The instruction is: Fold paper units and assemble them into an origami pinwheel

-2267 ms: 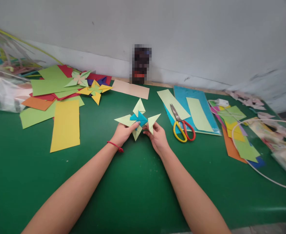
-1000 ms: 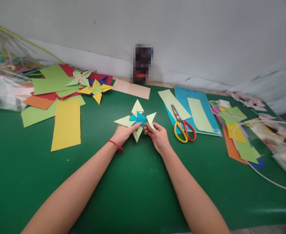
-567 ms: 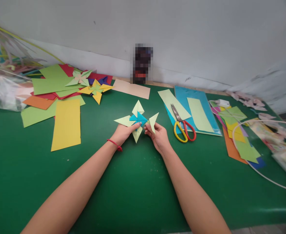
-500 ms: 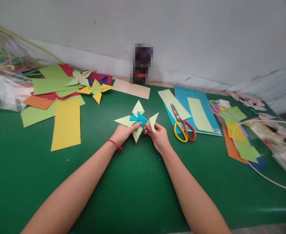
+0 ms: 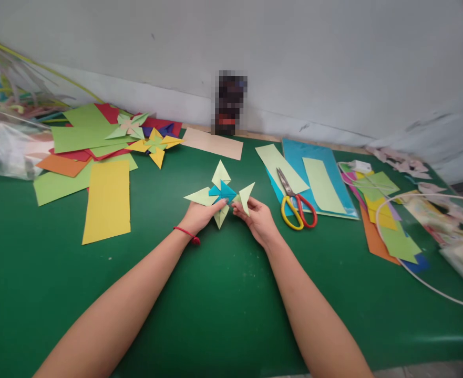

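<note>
Between my hands, above the green table, is a folded paper star (image 5: 220, 192) with a blue centre and pale green points. My left hand (image 5: 204, 215) is closed on its left side, thumb pressed near the blue middle and a red cord round the wrist. My right hand (image 5: 257, 220) pinches the pale green right point (image 5: 247, 198), which stands angled up beside the blue centre. Whether that point is joined to the centre I cannot tell, as fingers hide the spot.
Scissors (image 5: 294, 202) with yellow and red handles lie right of my hands on pale green strips and a blue sheet (image 5: 314, 152). Yellow paper (image 5: 107, 205) and a finished yellow star (image 5: 155, 147) lie left. A white cable (image 5: 384, 241) loops at the right.
The paper star has shifted slightly left and its top point leans a little more left. Both hands keep their hold.
</note>
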Demonstrator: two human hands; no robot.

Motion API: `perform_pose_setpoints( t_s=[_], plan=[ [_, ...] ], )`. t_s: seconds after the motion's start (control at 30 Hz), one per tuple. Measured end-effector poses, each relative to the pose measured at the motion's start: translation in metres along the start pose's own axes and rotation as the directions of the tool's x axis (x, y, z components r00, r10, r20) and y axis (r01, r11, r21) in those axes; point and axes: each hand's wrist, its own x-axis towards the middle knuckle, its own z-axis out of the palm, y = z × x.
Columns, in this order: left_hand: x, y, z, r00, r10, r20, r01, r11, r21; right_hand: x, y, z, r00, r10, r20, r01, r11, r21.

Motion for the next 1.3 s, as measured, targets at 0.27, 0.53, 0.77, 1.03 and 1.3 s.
perform_pose_setpoints(
  t_s=[0.27, 0.53, 0.77, 1.03, 1.3],
  plan=[
    [0.000, 0.004, -0.004, 0.998, -0.043, 0.048, 0.042, 0.999, 0.024, 0.003, -0.026, -0.032, 0.984, -0.176, -0.010, 0.172, 0.970, -0.170],
    [0.002, 0.007, -0.012, 0.969, -0.060, 0.238, 0.049, 0.997, 0.053, -0.005, -0.032, -0.031, 0.937, -0.271, 0.222, 0.347, 0.804, -0.482],
    [0.002, 0.004, -0.010, 0.974, -0.005, 0.226, -0.013, 0.997, 0.076, -0.007, -0.027, -0.022, 0.947, -0.249, 0.203, 0.318, 0.812, -0.490],
    [0.003, 0.005, -0.010, 0.965, 0.011, 0.262, -0.023, 0.999, 0.042, -0.004, -0.020, -0.021, 0.952, -0.272, 0.142, 0.306, 0.808, -0.503],
    [0.001, 0.009, -0.010, 0.922, -0.086, 0.377, 0.131, 0.987, -0.097, -0.003, -0.021, -0.023, 0.951, -0.280, 0.131, 0.306, 0.792, -0.529]
  ],
)
